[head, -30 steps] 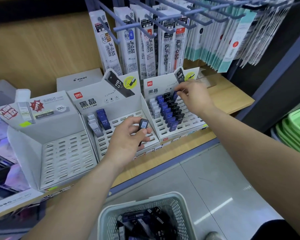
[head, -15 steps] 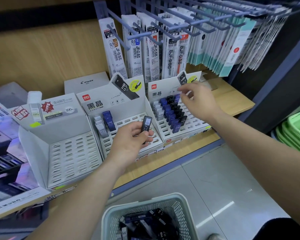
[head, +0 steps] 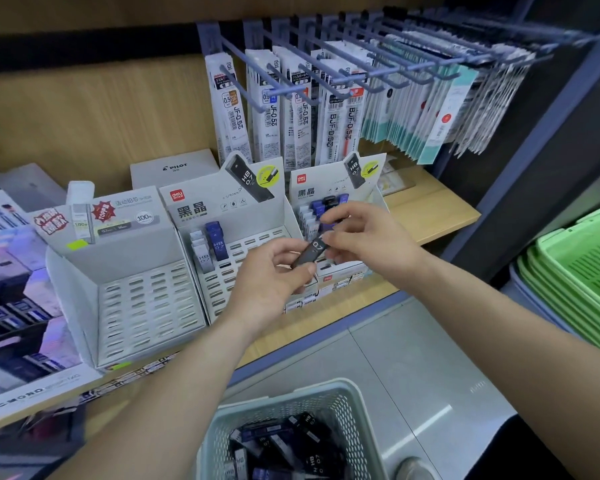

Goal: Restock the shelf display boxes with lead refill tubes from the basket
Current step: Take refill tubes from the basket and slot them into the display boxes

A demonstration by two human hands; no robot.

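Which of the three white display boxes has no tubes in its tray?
The leftmost box, its slotted tray bare; the middle box holds a few tubes, the right box many.

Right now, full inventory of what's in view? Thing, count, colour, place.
display boxes: three, grey-white, in a row on the wooden shelf
shelved tubes: grey, blue, black; few in middle box, more in right box
black lead refill tube: one, between both hands
basket: one, pale grey, bottom centre
loose tubes: many, black and blue, in the basket
green baskets: stacked, far right
pen refill packs: many, mostly white, on hooks above the boxes
Pilot box: one, grey-white, behind the boxes
left hand: grips the tube's lower part
right hand: pinches its upper end
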